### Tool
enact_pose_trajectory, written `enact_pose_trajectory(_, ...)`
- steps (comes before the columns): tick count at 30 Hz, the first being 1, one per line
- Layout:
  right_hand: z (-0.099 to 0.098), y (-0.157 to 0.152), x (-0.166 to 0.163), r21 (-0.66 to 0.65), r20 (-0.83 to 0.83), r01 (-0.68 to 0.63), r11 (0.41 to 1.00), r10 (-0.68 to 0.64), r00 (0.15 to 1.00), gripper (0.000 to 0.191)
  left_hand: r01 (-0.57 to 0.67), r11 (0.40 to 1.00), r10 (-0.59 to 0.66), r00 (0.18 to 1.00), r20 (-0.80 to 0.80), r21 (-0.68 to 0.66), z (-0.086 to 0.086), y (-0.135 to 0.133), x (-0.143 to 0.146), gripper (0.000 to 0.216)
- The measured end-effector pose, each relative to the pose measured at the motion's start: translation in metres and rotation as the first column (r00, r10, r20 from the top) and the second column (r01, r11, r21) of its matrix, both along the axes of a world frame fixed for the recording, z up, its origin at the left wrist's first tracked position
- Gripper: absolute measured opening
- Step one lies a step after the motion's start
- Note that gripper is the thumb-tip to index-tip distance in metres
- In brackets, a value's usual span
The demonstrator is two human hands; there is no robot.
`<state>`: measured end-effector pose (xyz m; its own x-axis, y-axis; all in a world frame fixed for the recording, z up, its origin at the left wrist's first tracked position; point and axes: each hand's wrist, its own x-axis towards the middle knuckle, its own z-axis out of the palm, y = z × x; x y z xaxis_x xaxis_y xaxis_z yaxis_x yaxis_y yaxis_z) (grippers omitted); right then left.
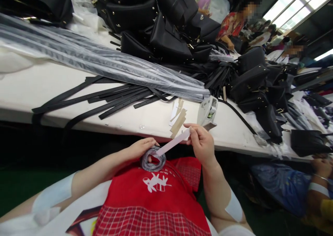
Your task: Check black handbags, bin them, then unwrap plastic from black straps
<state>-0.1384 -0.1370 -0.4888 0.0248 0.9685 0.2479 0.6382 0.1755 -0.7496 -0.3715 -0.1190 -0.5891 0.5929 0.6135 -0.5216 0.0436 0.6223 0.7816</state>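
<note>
Gripping a plastic-wrapped coiled strap [153, 162] in the left hand [142, 148], pinching a pale strip [173, 144] against it with the right hand [201, 142], near the white table [39, 90].

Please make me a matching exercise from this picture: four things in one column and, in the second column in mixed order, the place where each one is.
Things
1. coiled strap
2. pale strip
3. tape dispenser
4. black handbags

Places
A. piled at the far side of the table
B. pinched in the right hand
C. standing on the table near its front edge
D. held in the left hand

Pairs: 1-D, 2-B, 3-C, 4-A
</note>
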Motion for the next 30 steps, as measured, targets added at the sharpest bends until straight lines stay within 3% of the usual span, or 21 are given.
enact_pose_trajectory(5, 0.004, -0.026, -0.018, 0.079, 0.247, -0.160, 0.984, 0.136, 0.959, 0.022, 0.066, 0.997, -0.067, 0.998, -0.010, -0.041, 0.000, 0.004, 0.008, 0.053)
enact_pose_trajectory(12, -0.005, -0.055, -0.032, 0.211, 0.538, -0.294, 0.932, 0.140, 0.831, 0.014, 0.092, 0.996, -0.093, 0.990, -0.105, -0.015, 0.015, 0.005, 0.009, 0.056)
enact_pose_trajectory(17, -0.024, -0.068, -0.043, 0.185, 0.483, -0.396, 0.899, 0.267, 0.834, 0.017, 0.051, 0.998, -0.053, 0.998, -0.041, -0.032, 0.013, 0.003, 0.010, 0.056)
enact_pose_trajectory(19, -0.035, -0.062, -0.041, 0.175, 0.443, -0.337, 0.925, 0.231, 0.866, 0.018, 0.026, 0.999, -0.025, 0.999, -0.028, 0.038, 0.014, 0.003, 0.010, 0.050)
enact_pose_trajectory(21, -0.043, -0.052, -0.038, 0.145, 0.373, -0.228, 0.963, 0.160, 0.914, 0.020, 0.077, 0.988, -0.073, 0.997, -0.035, 0.135, 0.017, 0.002, 0.012, 0.046)
enact_pose_trajectory(25, -0.053, -0.030, -0.033, 0.018, 0.248, -0.108, 0.994, 0.100, 0.963, 0.026, 0.237, 0.886, -0.184, 0.968, -0.168, 0.397, 0.030, -0.004, 0.018, 0.039)
enact_pose_trajectory(28, -0.060, -0.024, -0.028, -0.074, 0.154, -0.128, 0.989, 0.139, 0.978, 0.032, 0.274, 0.797, -0.143, 0.951, -0.273, 0.539, 0.039, -0.011, 0.022, 0.034)
enact_pose_trajectory(30, -0.066, -0.025, -0.025, -0.234, 0.017, -0.123, 0.964, 0.130, 0.991, 0.042, 0.280, 0.770, -0.113, 0.944, -0.310, 0.573, 0.042, -0.014, 0.022, 0.031)
